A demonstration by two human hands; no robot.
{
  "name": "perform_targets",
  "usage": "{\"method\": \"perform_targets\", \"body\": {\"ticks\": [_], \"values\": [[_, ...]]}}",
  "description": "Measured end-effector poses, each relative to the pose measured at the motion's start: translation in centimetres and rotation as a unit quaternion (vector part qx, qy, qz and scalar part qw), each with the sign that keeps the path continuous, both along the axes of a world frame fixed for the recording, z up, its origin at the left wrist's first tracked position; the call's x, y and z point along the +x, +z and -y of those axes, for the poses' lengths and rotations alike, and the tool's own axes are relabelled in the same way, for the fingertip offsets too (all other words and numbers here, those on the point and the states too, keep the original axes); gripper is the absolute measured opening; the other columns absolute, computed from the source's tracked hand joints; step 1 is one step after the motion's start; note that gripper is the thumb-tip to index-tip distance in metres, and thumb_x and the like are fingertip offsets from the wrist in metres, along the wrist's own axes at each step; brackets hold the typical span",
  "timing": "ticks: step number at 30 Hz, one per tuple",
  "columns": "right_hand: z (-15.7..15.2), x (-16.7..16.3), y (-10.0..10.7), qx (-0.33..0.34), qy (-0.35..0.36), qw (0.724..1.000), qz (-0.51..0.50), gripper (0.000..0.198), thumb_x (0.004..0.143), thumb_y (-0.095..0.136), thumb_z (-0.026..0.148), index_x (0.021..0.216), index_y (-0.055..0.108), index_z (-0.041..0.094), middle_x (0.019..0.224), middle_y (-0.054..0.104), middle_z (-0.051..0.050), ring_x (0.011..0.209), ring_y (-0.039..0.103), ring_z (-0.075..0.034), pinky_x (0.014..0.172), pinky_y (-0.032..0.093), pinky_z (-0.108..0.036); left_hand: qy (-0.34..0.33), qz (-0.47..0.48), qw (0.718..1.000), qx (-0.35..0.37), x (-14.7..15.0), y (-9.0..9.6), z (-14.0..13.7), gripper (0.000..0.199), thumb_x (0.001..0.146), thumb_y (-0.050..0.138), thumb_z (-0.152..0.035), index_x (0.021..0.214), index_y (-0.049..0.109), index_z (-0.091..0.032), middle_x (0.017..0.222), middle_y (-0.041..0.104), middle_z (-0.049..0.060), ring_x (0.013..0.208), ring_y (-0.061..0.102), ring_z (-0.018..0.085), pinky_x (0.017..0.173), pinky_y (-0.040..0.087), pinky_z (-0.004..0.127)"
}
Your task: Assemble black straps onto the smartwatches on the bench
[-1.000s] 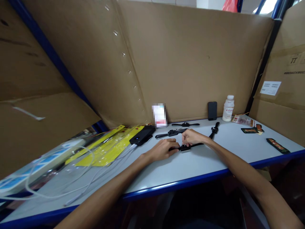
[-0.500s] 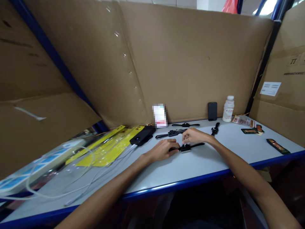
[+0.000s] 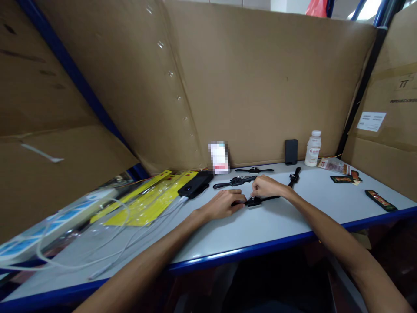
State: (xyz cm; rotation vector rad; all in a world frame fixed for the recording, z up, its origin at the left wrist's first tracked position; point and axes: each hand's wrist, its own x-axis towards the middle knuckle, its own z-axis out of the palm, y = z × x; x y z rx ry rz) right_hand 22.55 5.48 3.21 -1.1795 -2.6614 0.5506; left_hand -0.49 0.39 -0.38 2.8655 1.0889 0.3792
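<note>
A black spokeshave (image 3: 255, 202) lies on the tabletop, its two handles stretched left and right and a bright blade edge facing me. The fingers of my left hand (image 3: 224, 203) are closed round its left handle. Over the middle of the tool, my right hand (image 3: 265, 187) is in a pinch, fingertips down at the small hardware there. Those fingertips hide what is between them. Behind my hands rest a second spokeshave (image 3: 234, 181) and a third spokeshave (image 3: 254, 170). Another spokeshave (image 3: 294, 177) lies at an angle beyond my right wrist.
Yellow-backed clear packages (image 3: 143, 202), a black device (image 3: 194, 184), white cables (image 3: 130, 243) and a power strip (image 3: 58, 226) fill the left side. At the back stand a dark phone (image 3: 291, 152) and a bottle (image 3: 313, 149). Small dark labelled pieces (image 3: 380, 201) lie right. Cardboard (image 3: 244, 87) walls the back.
My right fingers have turned slightly over the spokeshave's middle, and the pale metal glint seen between them before is less visible. The left hand keeps its hold. The view has shifted very slightly.
</note>
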Motion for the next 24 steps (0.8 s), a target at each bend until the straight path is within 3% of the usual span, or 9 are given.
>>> {"method": "perform_targets", "body": {"ticks": [6,13,18,22,24], "values": [[0.5,0.1,0.6,0.036,0.0,0.998,0.042,0.023,0.087,0.074,0.039,0.08,0.078,0.018,0.072,0.069,-0.002,0.071,0.057,-0.015,0.058,0.029,-0.024,-0.004,0.002,1.0,0.001,0.0,0.1,0.0,0.019,0.101,0.055,-0.025,0.109,0.072,-0.023,0.1,0.07,0.005,0.09,0.067,0.021,0.075,0.046,0.029],[0.2,-0.6,-0.5,0.024,0.014,0.999,0.037,0.019,0.087,0.068,0.024,0.071,0.075,0.017,0.07,0.07,-0.002,0.07,0.059,-0.015,0.059,0.03,-0.024,0.0,0.001,1.0,0.003,0.0,0.0,0.0,0.019,0.101,0.055,-0.025,0.109,0.072,-0.023,0.099,0.069,0.005,0.088,0.067,0.02,0.074,0.046,0.029],[-0.5,-0.2,-0.7,0.071,0.032,0.997,-0.021,0.014,0.085,0.075,0.028,0.098,0.079,0.022,0.086,0.074,-0.001,0.078,0.061,-0.015,0.066,0.033,-0.023,-0.005,0.002,1.0,0.004,-0.1,-0.1,-0.1,0.019,0.101,0.055,-0.026,0.108,0.072,-0.024,0.1,0.069,0.005,0.088,0.067,0.02,0.074,0.046,0.029],[-0.6,0.0,-0.7,0.056,0.035,0.998,0.0,0.01,0.087,0.073,0.028,0.087,0.079,0.021,0.082,0.073,-0.003,0.077,0.061,-0.016,0.065,0.033,-0.024,-0.005,0.004,1.0,0.006,-0.1,0.0,0.0,0.019,0.1,0.055,-0.025,0.108,0.072,-0.023,0.099,0.069,0.005,0.088,0.067,0.02,0.074,0.047,0.029],[-0.4,0.0,-0.6,0.058,0.032,0.998,0.003,0.012,0.087,0.074,0.029,0.092,0.08,0.021,0.082,0.073,-0.003,0.077,0.061,-0.017,0.064,0.032,-0.025,-0.004,0.001,1.0,0.001,0.0,0.0,0.0,0.019,0.1,0.055,-0.024,0.108,0.072,-0.023,0.1,0.069,0.005,0.09,0.067,0.021,0.075,0.047,0.029]]}}
